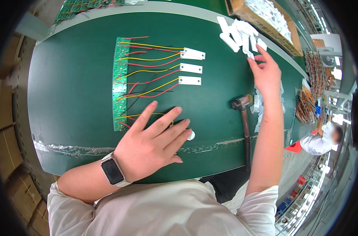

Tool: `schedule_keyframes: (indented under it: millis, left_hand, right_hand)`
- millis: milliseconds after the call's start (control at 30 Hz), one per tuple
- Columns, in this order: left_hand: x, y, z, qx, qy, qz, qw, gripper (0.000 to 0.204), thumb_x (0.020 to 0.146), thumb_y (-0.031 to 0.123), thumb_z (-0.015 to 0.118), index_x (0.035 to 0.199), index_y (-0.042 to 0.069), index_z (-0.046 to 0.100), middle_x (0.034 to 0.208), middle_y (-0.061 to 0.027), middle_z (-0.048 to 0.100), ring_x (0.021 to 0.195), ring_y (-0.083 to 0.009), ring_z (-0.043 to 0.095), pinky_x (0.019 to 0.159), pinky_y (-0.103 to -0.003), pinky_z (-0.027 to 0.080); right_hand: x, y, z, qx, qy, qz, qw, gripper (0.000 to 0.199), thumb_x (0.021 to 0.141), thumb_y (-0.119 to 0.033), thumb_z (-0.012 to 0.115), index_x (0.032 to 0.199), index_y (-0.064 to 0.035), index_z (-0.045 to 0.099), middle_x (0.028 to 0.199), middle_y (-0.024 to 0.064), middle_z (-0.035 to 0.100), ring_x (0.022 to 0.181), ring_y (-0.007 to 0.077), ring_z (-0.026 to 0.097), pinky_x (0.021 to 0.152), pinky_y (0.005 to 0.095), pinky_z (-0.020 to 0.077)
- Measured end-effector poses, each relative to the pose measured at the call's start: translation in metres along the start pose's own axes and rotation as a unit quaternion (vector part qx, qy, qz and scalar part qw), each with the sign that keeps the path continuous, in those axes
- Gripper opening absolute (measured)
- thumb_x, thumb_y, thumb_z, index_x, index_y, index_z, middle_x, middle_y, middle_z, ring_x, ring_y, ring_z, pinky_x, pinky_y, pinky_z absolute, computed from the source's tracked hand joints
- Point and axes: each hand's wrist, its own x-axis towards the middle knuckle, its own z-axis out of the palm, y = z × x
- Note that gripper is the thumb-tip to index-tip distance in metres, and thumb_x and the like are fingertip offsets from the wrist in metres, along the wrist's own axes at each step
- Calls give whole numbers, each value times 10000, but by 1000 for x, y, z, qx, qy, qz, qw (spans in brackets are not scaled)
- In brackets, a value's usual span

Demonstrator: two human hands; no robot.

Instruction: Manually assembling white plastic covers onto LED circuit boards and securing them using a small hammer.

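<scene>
My left hand [147, 142] lies palm down with fingers spread over the near end of a long green circuit board [120, 84] and its wires. A white rounded piece [191, 135] shows beside its fingertips; what lies under the palm is hidden. Red, yellow and black wires run from the board, some reaching white flat rectangular pieces with holes, such as the middle piece [191, 68]. My right hand [266, 70] is at the edge of a heap of white plastic pieces [238, 32], thumb and fingers closed around one small white piece [250, 55].
A hammer [245, 126] lies between my arms, beside crumpled clear plastic [257, 104]. An open carton [281, 37] of white pieces stands at the far right. More green boards [82, 8] are at the far left, wire bundles [306, 104] at right. Another person [322, 137] is beyond.
</scene>
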Motion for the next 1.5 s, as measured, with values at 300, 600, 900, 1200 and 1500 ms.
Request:
schedule_keyframes:
  millis: [300, 600, 900, 1200, 1500]
  left_hand:
    - [-3, 3, 7, 9, 13, 39, 999, 694, 701, 429, 873, 1347, 230, 716, 1180, 11, 588, 1155, -200, 577, 1216, -561, 434]
    - [-5, 12, 3, 24, 5, 21, 999, 748, 676, 480, 875, 1350, 198, 716, 1190, 4, 585, 1138, -210, 576, 1213, -554, 429]
    - [4, -46, -8, -7, 243, -67, 968, 402, 716, 160, 881, 1106, 116, 796, 1044, -43, 675, 988, -250, 628, 881, -418, 523]
    - [8, -46, -10, 110, 216, -149, 959, 177, 807, 144, 850, 974, 119, 794, 956, 13, 701, 968, -226, 633, 849, -388, 512]
    - [7, -47, -27, 52, 255, -126, 957, 107, 862, 17, 784, 912, 53, 696, 889, -51, 715, 893, -283, 627, 808, -382, 516]
  right_hand:
    - [11, 0, -20, 68, -119, 41, 990, 545, 862, -178, 846, 1368, -37, 700, 1087, 109, 784, 877, 153, 711, 840, 303, 567]
    - [6, 14, -25, 127, -159, 89, 975, 339, 899, -151, 838, 1180, 15, 747, 967, 52, 758, 885, 122, 687, 801, 286, 539]
    - [-41, -16, -39, 146, -21, 1, 989, 320, 948, -170, 805, 1252, -95, 737, 978, 26, 744, 836, 98, 638, 754, 269, 509]
    - [-116, -70, -35, 225, -96, -18, 970, 200, 929, -55, 785, 1127, -51, 760, 966, -9, 735, 823, 35, 617, 630, 209, 431]
    - [-149, -83, -6, 313, -140, 7, 939, 206, 942, -17, 746, 1134, -69, 797, 986, 5, 747, 756, 39, 593, 626, 217, 446]
